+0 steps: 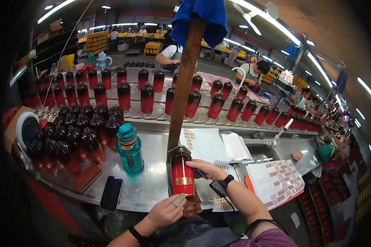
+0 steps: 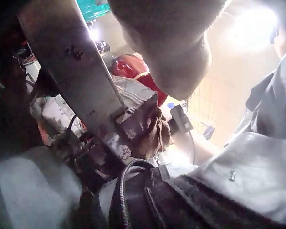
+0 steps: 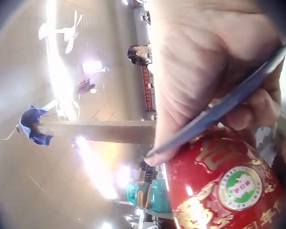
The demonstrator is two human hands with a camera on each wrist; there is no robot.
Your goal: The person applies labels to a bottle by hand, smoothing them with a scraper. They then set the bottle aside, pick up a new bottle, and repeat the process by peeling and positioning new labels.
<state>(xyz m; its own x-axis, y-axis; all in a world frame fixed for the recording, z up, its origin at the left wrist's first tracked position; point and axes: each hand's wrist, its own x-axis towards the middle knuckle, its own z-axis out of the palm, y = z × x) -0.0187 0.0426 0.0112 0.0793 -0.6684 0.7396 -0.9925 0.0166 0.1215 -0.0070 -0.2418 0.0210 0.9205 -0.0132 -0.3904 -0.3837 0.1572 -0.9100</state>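
A glossy red bottle (image 1: 182,175) with a black neck and a gold band leans against a dark rest at the foot of an upright wooden post (image 1: 181,94). At its base my left hand (image 1: 165,212) holds the bottle by the fingertips, where a small olive-coloured patch shows. My right hand (image 1: 210,169) grips the bottle's upper side, thumb near the shoulder. Across that palm lies a thin blue-grey metal strip (image 3: 219,112) with a narrow tip. Gold lettering and a round green-and-white sticker (image 3: 240,188) face the right wrist camera. Brown cloth (image 1: 192,207) hangs below the base.
Several red-black bottles (image 1: 76,138) crowd the left, beside a teal flask (image 1: 130,152) and a phone (image 1: 111,193). Others ride the conveyor (image 1: 160,117) behind. Label sheets (image 1: 276,181) lie right, by a sink (image 1: 257,153). People work farther back. A blue cloth (image 1: 200,18) tops the post.
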